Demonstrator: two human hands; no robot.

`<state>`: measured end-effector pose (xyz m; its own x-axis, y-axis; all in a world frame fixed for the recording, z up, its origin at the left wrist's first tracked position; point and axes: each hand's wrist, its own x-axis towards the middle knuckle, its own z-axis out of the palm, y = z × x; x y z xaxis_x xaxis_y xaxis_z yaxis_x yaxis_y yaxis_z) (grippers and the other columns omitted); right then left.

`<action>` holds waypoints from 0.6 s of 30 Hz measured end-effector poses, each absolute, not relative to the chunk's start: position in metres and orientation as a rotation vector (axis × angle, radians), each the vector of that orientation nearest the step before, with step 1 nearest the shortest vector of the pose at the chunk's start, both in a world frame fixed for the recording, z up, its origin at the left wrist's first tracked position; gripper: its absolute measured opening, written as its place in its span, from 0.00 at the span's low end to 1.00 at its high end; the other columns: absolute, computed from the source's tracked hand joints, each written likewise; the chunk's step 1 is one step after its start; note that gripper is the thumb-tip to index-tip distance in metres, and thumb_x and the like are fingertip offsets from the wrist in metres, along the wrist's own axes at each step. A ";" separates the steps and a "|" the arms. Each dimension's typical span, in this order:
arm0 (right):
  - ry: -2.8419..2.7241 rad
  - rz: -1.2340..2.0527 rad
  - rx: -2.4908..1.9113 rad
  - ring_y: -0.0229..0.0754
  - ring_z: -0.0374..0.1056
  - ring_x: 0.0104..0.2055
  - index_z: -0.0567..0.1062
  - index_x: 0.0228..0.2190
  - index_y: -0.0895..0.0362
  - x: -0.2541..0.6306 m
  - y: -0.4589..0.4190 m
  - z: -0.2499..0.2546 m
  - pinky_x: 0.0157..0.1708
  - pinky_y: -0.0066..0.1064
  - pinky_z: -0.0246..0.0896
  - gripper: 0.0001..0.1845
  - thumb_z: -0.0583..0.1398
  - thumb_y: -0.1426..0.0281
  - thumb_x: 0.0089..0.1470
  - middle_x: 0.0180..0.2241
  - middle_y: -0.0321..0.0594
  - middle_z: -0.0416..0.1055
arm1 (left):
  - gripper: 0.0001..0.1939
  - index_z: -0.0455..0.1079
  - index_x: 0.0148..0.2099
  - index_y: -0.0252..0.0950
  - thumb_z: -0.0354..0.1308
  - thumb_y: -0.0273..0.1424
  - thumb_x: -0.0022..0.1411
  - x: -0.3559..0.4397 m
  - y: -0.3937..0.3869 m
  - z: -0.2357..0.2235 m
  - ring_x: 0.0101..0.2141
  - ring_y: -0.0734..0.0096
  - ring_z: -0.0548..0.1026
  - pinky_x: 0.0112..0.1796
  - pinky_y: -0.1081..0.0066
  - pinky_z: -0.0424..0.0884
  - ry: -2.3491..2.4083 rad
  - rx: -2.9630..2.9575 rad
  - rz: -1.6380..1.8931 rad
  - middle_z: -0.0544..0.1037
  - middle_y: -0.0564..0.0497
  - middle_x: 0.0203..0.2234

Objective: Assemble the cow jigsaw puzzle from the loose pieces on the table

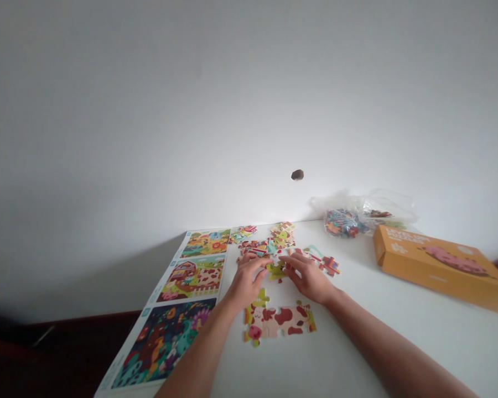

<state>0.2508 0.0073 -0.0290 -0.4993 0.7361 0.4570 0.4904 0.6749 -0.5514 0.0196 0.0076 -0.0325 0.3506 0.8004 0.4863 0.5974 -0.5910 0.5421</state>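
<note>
A yellow-green jigsaw piece (276,271) lies between my two hands on the white table. My right hand (309,276) has its fingers bent down onto the right side of this piece. From the left, my left hand (245,281) reaches in with index finger and thumb apart, the fingertips close to the piece's upper left edge. Nearer to me is a joined puzzle section showing a cow (281,322), with a green piece (260,298) attached at its upper left. Loose pieces (283,235) lie in small piles beyond my hands, partly hidden by the fingers.
A picture sheet (196,278) with three printed scenes runs along the table's left edge. At the right lies an orange puzzle box (435,265). Clear plastic bags of pieces (343,222) rest near the wall (249,110), which has a dark hole (297,174).
</note>
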 end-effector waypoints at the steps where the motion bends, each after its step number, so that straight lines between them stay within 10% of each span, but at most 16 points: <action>1: -2.200 0.461 -0.947 0.42 0.67 0.38 0.71 0.54 0.54 0.251 0.007 -0.029 0.39 0.34 0.65 0.18 0.53 0.70 0.65 0.39 0.44 0.70 | 0.14 0.75 0.49 0.40 0.53 0.27 0.65 0.019 0.008 -0.032 0.44 0.61 0.71 0.47 0.60 0.69 1.256 2.346 1.078 0.77 0.47 0.37; 18: -2.177 0.436 -0.984 0.40 0.67 0.34 0.76 0.47 0.53 0.250 0.009 -0.031 0.36 0.31 0.62 0.12 0.55 0.69 0.64 0.35 0.42 0.71 | 0.12 0.76 0.45 0.39 0.53 0.25 0.64 0.019 0.011 -0.034 0.42 0.62 0.71 0.45 0.62 0.68 1.232 2.386 1.115 0.77 0.48 0.35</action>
<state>0.2499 0.0091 -0.0307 -0.4681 0.7556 0.4582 0.5206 0.6548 -0.5479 0.0188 0.0113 -0.0343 0.3558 0.7748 0.5226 0.5972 -0.6186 0.5106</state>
